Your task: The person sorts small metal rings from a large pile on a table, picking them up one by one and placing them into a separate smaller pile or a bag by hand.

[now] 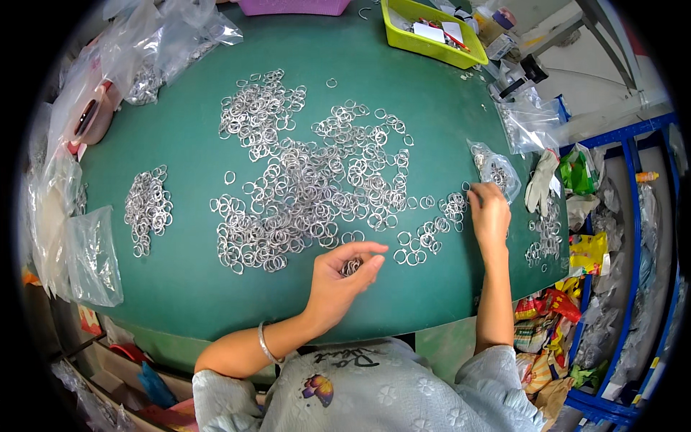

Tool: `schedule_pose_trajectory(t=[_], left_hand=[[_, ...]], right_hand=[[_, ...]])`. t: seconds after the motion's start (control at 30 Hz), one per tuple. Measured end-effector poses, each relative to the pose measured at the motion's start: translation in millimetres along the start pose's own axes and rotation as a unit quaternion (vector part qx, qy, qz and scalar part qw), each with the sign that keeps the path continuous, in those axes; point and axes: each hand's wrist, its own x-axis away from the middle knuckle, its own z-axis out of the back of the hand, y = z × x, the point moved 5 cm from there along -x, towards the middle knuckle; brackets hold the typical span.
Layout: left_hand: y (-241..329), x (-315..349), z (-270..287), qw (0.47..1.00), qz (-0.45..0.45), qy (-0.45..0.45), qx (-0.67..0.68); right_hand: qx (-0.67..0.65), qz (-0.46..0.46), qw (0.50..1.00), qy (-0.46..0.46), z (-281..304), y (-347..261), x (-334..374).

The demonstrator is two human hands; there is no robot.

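A large heap of silver metal rings [309, 180] spreads over the green table in front of me. My left hand [345, 277] is curled at the heap's near edge, with several metal rings [350, 267] cupped in its palm. To the right, a thin trail of loose rings [432, 229] leads toward my right hand [491, 216]. That hand's fingers are drawn together beside a clear plastic bag of metal parts [497, 171]. One ring [466, 186] shows at its fingertips; whether it is held or lies on the table I cannot tell.
Smaller ring piles lie at the left [149, 209] and right edge [545, 234]. Clear bags [93, 255] and a pink container [93, 119] line the left side. A yellow-green basket [432, 49] stands far right, near a purple tub [295, 7]. A white glove [540, 183] and blue shelving [633, 237] are rightward.
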Motion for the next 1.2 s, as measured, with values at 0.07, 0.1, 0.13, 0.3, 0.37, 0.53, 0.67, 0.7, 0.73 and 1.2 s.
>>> schedule_pose_trajectory(t=[0.07, 0.1, 0.13, 0.3, 0.37, 0.53, 0.67, 0.7, 0.73, 1.2], left_hand=[[2, -1, -1, 1.0, 0.003, -0.002, -0.004], [1, -1, -1, 1.0, 0.005, 0.003, -0.005], [1, -1, -1, 1.0, 0.003, -0.002, -0.007], [2, 0, 1, 1.0, -0.004, -0.002, -0.022], [9, 0, -2, 0.998, -0.026, -0.007, -0.049], [8, -3, -4, 0.992, -0.052, -0.032, -0.108], [9, -2, -2, 0.994, -0.055, -0.015, -0.093], [9, -1, -1, 0.995, -0.056, -0.007, -0.084], [9, -1, 0, 0.996, -0.039, -0.002, -0.083], [19, 6, -4, 0.996, -0.049, -0.024, -0.073]], right_hand=[[0.045, -0.015, 0.998, -0.047, -7, 2, -2], [0.049, -0.018, 0.997, -0.055, -10, 2, -3], [0.053, -0.022, 0.996, -0.062, -13, 1, -4], [-0.429, -0.118, 0.878, -0.178, -13, -32, 20], [-0.596, -0.182, 0.705, -0.338, -11, -68, 40], [-0.744, -0.288, 0.398, -0.453, -5, -116, 71], [-0.756, -0.307, 0.379, -0.436, -8, -119, 77], [-0.75, -0.293, 0.422, -0.417, -5, -120, 77], [-0.741, -0.278, 0.465, -0.397, -4, -120, 76], [-0.695, -0.122, 0.657, -0.267, 18, -125, 67]])
